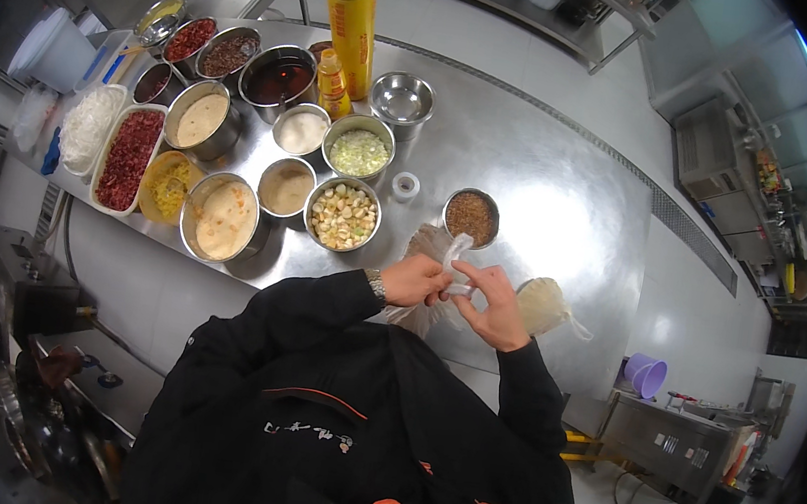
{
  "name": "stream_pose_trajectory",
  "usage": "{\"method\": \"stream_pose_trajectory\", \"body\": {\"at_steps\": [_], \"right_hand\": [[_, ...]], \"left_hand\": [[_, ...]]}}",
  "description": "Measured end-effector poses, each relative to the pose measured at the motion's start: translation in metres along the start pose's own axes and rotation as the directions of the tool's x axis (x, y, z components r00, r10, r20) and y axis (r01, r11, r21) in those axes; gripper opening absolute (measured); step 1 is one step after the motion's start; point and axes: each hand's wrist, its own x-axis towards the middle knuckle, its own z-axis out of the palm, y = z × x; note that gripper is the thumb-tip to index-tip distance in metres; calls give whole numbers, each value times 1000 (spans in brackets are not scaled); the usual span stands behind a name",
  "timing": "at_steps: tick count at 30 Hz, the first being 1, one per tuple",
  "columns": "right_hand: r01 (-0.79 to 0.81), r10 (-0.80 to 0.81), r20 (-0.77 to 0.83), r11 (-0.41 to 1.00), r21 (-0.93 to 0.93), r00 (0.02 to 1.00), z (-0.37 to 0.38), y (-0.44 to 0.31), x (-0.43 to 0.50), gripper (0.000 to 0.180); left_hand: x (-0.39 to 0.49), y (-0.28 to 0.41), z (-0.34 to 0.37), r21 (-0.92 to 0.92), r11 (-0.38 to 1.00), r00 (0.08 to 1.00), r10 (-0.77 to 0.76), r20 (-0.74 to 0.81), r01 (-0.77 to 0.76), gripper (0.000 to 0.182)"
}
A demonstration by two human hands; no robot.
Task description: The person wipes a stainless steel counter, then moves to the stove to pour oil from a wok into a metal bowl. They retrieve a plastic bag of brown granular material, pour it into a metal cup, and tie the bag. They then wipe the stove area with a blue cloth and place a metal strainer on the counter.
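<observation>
Both hands meet near the table's front edge, at the twisted neck of a clear plastic bag (458,250). My left hand (411,281) grips the gathered plastic, with a metal watch on its wrist. With thumb and fingers, my right hand (496,310) pinches the same plastic from the other side. The bag's brownish body spreads below and behind my left hand, partly hidden by it. Just beyond stands a metal bowl of brown granules (471,217). Right of my right hand lies a knotted clear bag of pale contents (544,307). A roll of clear tape (405,186) rests farther left.
The stainless steel table (534,170) bears several metal containers at left, including peeled garlic cloves (342,213), chopped scallion (360,153) and dark red liquid (278,76). A tall yellow roll (350,38), a yellow bottle (332,85) and an empty metal bowl (402,101) stand at the back.
</observation>
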Motion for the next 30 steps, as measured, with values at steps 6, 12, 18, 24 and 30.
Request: {"method": "stream_pose_trajectory", "body": {"at_steps": [6, 12, 18, 24, 30], "right_hand": [[117, -113, 33, 978, -170, 993, 8, 20, 1, 23], [-5, -3, 73, 995, 102, 997, 10, 25, -13, 12], [-188, 245, -208, 947, 261, 947, 20, 8, -30, 14], [-465, 515, 33, 740, 486, 856, 37, 10, -52, 19], [-194, 60, -353, 914, -356, 934, 27, 38, -71, 24]], "left_hand": [[9, 10, 1, 122, 987, 958, -129, 256, 101, 46], [0, 8, 5, 414, 883, 974, 182, 135, -223, 32], [4, -5, 23, -359, 932, 981, 110, 161, -46, 26], [10, -11, 27, -421, 906, 975, 129, 179, -43, 26], [4, -34, 4, 172, 969, 982, 185, -44, -175, 21]]}}
